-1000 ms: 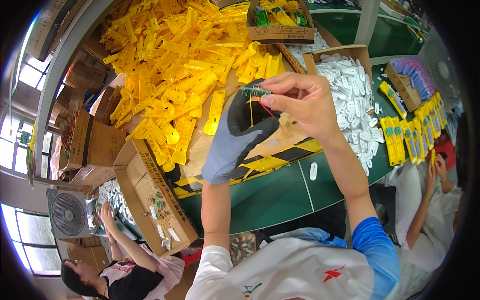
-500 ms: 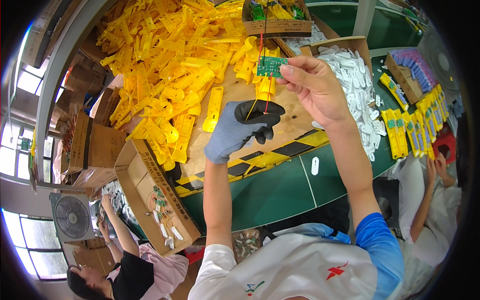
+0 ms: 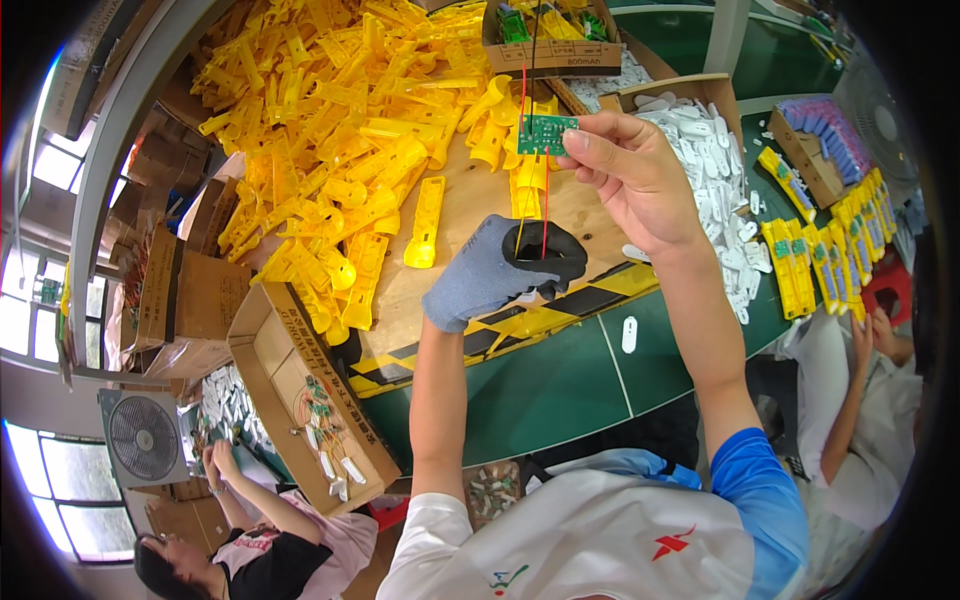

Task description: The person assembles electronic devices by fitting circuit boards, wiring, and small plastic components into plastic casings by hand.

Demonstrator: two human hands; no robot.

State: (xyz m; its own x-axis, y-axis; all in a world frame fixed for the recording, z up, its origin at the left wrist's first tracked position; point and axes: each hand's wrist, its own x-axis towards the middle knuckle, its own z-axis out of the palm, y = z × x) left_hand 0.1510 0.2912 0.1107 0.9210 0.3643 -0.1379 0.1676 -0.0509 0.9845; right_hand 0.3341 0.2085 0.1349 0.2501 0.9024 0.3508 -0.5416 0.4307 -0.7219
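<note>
Between the bare thumb and fingers of my right hand (image 3: 628, 165) is a small green circuit board (image 3: 545, 136), held upright above the wooden board. A red and a black wire rise from its top edge. Thin wires (image 3: 545, 205), one red and one yellowish, run down from its lower edge to my left hand (image 3: 505, 265). That hand wears a grey glove with black fingers, curled closed around the lower wires; their ends are hidden in it. A single yellow plastic housing (image 3: 425, 222) lies on the wooden board left of the glove.
A large heap of yellow housings (image 3: 330, 130) covers the far left. White plastic pieces (image 3: 700, 150) fill a carton at right, near assembled yellow units (image 3: 830, 260). An open carton (image 3: 290, 400) with wired boards stands at lower left. Co-workers sit on both sides.
My left hand has moved down and slightly right with the wires, which look straighter now. The right hand and board have barely shifted. The left co-worker's hands have come together.
</note>
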